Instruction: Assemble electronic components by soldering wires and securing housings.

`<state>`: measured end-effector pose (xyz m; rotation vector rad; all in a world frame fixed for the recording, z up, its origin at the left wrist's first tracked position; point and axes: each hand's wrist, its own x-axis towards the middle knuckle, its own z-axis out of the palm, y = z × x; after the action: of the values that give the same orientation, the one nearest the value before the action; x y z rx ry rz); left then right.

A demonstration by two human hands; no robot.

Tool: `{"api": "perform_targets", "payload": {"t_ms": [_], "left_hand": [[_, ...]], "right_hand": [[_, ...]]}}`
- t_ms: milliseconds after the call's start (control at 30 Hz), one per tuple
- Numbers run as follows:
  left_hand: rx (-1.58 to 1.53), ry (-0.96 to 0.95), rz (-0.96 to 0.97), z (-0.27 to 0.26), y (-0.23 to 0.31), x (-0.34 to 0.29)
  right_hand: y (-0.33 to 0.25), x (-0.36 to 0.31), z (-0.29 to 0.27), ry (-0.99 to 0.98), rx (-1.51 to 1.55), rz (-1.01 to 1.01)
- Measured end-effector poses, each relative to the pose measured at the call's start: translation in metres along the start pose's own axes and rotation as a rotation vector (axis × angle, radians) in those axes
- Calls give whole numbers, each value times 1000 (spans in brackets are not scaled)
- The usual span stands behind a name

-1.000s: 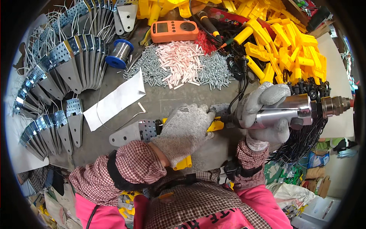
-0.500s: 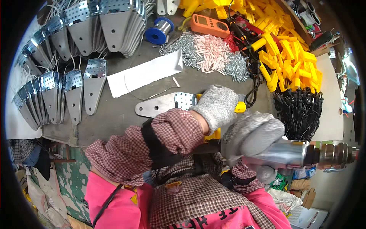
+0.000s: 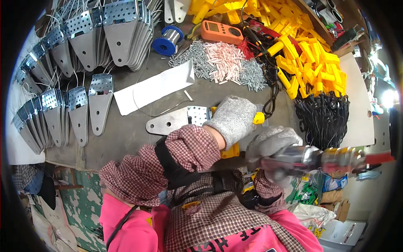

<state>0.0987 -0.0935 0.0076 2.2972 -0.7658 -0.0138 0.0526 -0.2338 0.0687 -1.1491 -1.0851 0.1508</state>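
Note:
My left hand (image 3: 234, 119), in a grey knitted glove, is closed over a yellow plastic handle (image 3: 259, 118), hiding most of it. Extending left from under that hand, a tapered grey metal plate (image 3: 178, 119) with a perforated shiny end lies on the bench. My right hand (image 3: 273, 144), gloved too, wraps round a silver barrel-shaped air tool (image 3: 308, 156), which lies roughly level at the bench's near edge. Motion blurs the tool, and its working end is hard to make out. Another yellow plastic piece (image 3: 231, 151) shows just below my left hand.
Rows of similar metal plates (image 3: 121, 40) stand at the far left. A white paper strip (image 3: 157, 86), solder spool (image 3: 167, 41), orange multimeter (image 3: 221, 32) and screw piles (image 3: 191, 56) lie beyond my hands. Yellow handles (image 3: 312, 67) and black cables (image 3: 322, 119) are heaped at right.
The whole view has shifted and tilted slightly. My right hand and the air tool have moved a little, the tool's rear end rising and showing a red hose. My left hand stays on the yellow handle.

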Motion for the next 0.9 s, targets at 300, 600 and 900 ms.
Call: {"api": "perform_targets", "payload": {"t_ms": [300, 600, 900], "left_hand": [[-6, -11, -11, 1, 0, 3], [118, 134, -79, -19, 3, -21], [-9, 152, -182, -53, -41, -73]], "right_hand": [[-10, 27, -14, -183, 50, 51], [-22, 84, -28, -316, 74, -119], [41, 72, -13, 530, 35, 297]]}}
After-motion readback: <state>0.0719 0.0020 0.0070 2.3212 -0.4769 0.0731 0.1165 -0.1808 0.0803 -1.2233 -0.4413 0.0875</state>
